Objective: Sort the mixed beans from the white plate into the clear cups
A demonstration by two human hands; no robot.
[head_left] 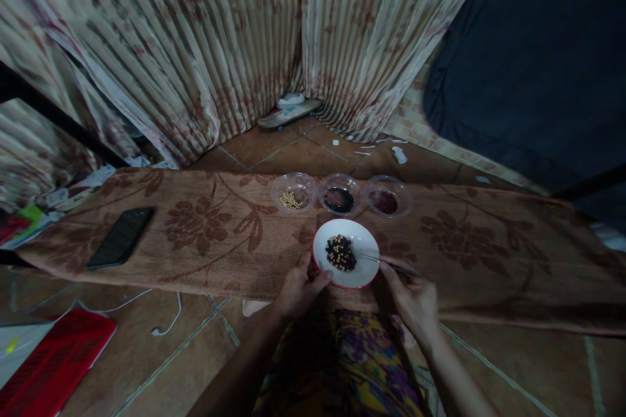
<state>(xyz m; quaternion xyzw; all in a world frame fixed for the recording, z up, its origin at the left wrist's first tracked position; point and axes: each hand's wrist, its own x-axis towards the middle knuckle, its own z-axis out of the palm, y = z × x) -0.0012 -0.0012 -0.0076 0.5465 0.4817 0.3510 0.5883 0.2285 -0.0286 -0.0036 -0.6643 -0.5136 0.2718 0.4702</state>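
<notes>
The left hand [299,288] is partly closed, its thumb over the near rim of the white bowl [360,236] and its fingers at the outer left side. The right hand [415,296] is at the opposite side, with fingers closed around a thin metal utensil [368,258], which reaches into the bowl. So the bowl is between both hands — if it rests on the cloth, I cannot tell. Inside it is a small heap of mixed beans [341,253], dark and yellow. Just beyond the hands stand, in one row, a left container [307,186] with yellow beans, a middle container [337,197] with black beans and a right container [375,184] with dark red beans — all clear and round. Well to the left of the left hand, a dark phone [121,238] lies on the brown flowered cloth [220,273]. Far ahead of the hands, a skateboard [289,115] is on the floor, by the curtain [195,52].
</notes>
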